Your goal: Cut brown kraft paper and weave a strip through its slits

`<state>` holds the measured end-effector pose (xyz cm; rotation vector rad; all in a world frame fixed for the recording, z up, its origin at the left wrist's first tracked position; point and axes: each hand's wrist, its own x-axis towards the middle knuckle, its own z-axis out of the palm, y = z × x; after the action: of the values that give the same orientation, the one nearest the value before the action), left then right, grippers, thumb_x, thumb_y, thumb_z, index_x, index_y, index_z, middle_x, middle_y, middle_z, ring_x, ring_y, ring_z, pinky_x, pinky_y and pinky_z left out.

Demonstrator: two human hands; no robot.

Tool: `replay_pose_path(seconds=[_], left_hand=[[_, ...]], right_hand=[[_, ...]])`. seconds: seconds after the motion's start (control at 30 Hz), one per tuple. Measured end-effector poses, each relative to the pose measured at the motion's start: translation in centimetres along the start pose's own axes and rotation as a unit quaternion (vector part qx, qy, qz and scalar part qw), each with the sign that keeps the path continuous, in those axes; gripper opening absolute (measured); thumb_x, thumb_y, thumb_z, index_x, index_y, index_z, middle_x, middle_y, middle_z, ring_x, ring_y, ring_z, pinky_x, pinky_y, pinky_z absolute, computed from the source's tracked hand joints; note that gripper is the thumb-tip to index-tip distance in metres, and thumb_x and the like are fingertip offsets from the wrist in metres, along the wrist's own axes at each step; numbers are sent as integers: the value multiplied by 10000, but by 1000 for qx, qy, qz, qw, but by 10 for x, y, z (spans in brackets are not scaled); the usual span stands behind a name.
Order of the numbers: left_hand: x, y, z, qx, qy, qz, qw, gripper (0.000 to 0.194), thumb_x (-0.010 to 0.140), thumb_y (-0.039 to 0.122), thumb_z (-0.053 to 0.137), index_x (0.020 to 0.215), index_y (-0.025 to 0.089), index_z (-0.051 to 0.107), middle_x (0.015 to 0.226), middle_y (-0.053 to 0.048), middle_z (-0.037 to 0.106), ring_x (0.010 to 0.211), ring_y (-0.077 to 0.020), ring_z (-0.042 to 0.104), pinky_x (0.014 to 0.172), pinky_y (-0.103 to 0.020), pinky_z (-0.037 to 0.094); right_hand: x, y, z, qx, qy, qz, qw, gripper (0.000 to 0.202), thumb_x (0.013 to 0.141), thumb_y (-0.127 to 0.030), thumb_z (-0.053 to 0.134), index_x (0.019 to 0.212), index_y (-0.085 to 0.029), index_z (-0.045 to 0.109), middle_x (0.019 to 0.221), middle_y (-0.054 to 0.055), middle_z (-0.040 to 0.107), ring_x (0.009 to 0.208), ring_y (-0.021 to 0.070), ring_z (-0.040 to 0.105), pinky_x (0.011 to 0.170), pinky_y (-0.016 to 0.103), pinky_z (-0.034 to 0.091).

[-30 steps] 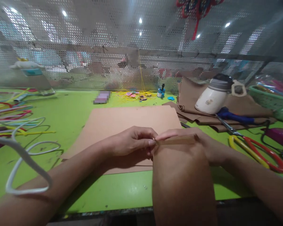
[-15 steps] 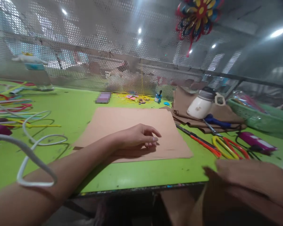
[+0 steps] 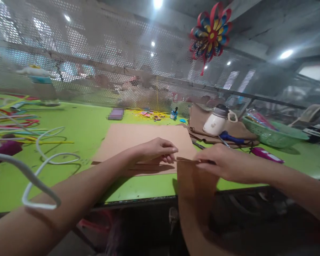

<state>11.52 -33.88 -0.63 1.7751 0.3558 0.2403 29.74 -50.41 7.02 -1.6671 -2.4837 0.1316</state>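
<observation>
A stack of flat tan sheets [image 3: 146,133] lies on the green table. Over the stack's right part hovers or rests my left hand [image 3: 160,151], its thumb and fingers curled close together; whether anything is between them is too small to tell. My right hand [image 3: 213,161] pinches the top edge of a brown sheet [image 3: 194,192], which hangs down in a curve past the table's front edge. The sheet's upper left corner is just right of my left fingertips, near the stack's front right part.
A white cable [image 3: 40,179] loops at the left beside colourful strips [image 3: 26,124]. Behind the stack are a phone [image 3: 116,113] and a blue bottle [image 3: 174,113]. At the right stand a white jug [image 3: 215,121] on folded brown material and a green basket [image 3: 280,135].
My right hand has come from the lower right up to beside my left hand, bringing the brown sheet with it. My left hand's fingers have drawn closer together. The view has shifted slightly.
</observation>
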Motion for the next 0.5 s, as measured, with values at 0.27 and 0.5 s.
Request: replay_pose_path(seconds=[0.27,0.5], left_hand=[[-2,8,6,132,34,25,990,381,755,461,675,927,122,704,821,-42,676,740,-147,579,644,-242,424],[-2,17,15,140,51,68,986,427,810,510,603,989,130,680,893,-48,681,813,-169,596,673,-249,443]], right_hand=[[49,25,17,17,-61,-1,998,229,875,-183,489,926,-179,712,790,33,709,681,144,597,600,244,393],[39,45,22,-17,136,-87,987,199,906,-207,483,931,-196,680,874,42,721,781,162,639,697,278,456]])
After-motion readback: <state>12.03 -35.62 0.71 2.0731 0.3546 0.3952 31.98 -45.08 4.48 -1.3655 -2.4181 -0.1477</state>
